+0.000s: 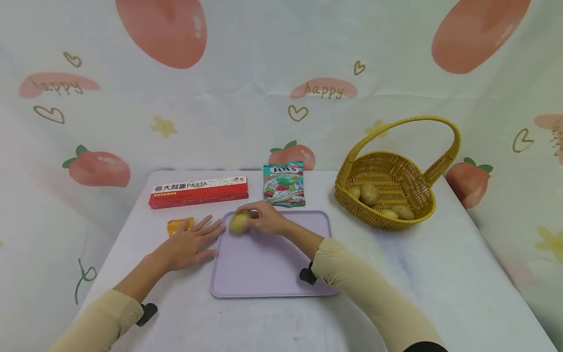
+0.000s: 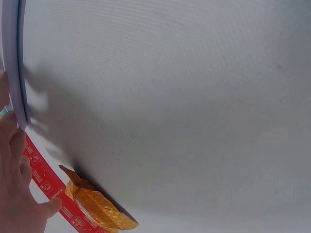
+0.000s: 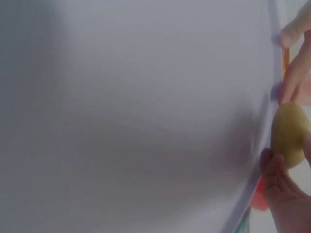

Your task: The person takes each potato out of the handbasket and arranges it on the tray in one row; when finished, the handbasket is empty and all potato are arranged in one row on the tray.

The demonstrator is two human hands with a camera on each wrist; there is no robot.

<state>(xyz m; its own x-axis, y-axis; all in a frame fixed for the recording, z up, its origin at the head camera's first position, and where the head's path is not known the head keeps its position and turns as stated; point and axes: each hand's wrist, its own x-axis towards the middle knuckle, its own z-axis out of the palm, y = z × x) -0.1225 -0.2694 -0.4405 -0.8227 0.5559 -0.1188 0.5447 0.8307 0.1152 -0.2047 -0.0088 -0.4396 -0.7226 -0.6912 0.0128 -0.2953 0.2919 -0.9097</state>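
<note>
A potato is at the far left corner of the lilac tray. My right hand grips it between thumb and fingers, and the right wrist view shows the same potato near the tray's rim. My left hand lies with its fingers spread along the tray's left edge, some fingertips touching the rim. In the left wrist view the left hand shows at the lower left, near an orange-gold wrapper.
Behind the tray lie a red and white pasta box and a green candy bag. To the right a yellow wicker basket with a tall handle holds several potatoes. A patterned cloth hangs behind the table.
</note>
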